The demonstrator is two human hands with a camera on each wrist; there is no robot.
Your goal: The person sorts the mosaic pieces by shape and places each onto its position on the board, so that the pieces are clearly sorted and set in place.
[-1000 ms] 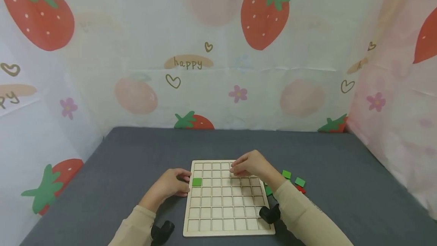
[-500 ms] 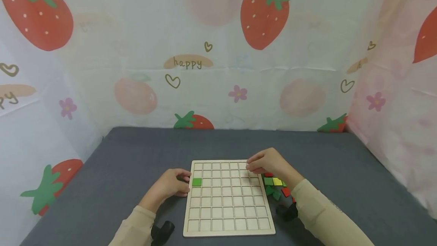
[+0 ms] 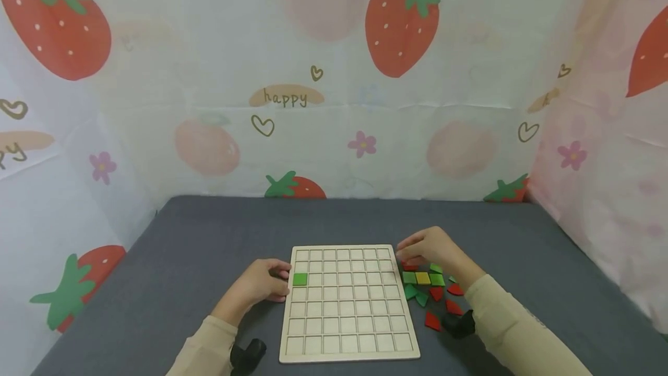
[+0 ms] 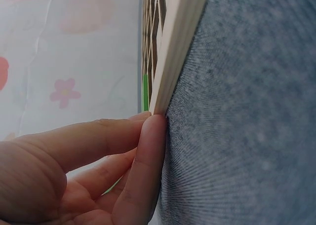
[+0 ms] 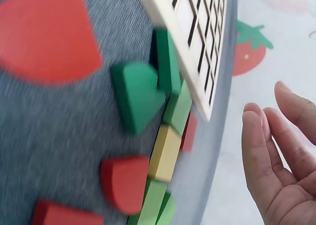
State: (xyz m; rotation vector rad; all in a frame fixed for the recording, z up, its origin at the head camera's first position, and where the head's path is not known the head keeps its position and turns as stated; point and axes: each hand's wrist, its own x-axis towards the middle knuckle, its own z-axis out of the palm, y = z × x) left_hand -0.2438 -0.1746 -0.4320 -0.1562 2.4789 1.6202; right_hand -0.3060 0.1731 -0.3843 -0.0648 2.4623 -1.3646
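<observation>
Head view, board: sides point forward; long axis unclear
Left hand: relaxed, touching board
Right hand: fingers parted

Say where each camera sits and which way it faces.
Head: on the head, facing forward and down at the board; left hand, right hand, sleeves show.
Left wrist: on that wrist, facing board and table; left hand shows.
Right wrist: on that wrist, facing tiles beside the board; right hand shows.
Head and right wrist share the yellow tile.
</observation>
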